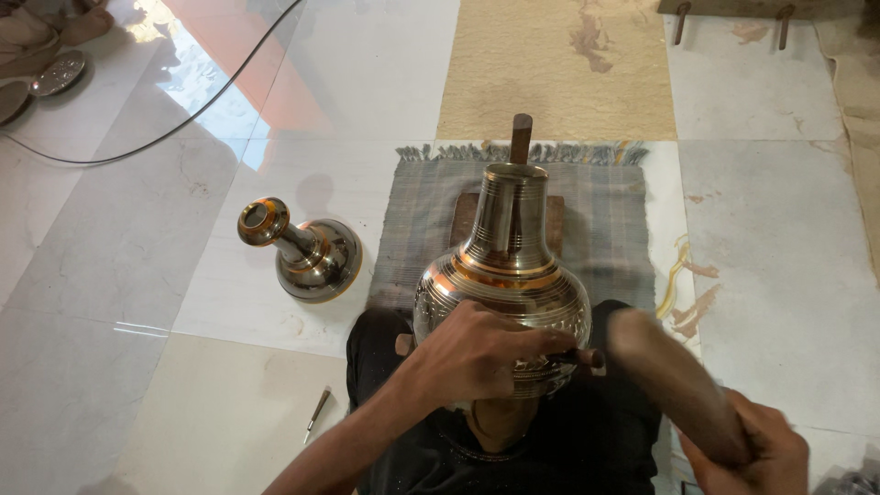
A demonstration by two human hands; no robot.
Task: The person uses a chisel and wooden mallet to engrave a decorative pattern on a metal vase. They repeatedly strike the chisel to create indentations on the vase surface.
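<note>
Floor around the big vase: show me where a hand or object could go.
Bare tile lies between the small vase and the cable, and right of the mat. It is crowded at the big vase, where the left hand and right hand work.

Floor (pixel 137 302): glossy pale marble-look tiles, w/ one tan tile (pixel 559 64) at top centre & a cream one at lower left. Bright window glare + orange reflection near top left. Grey woven mat (pixel 605 211), fringed far edge, lies mid-floor. Dark cable (pixel 174 128) curves across upper left. Brownish stains on tiles right of mat. Beige cloth (pixel 862 119) along right edge.
</note>
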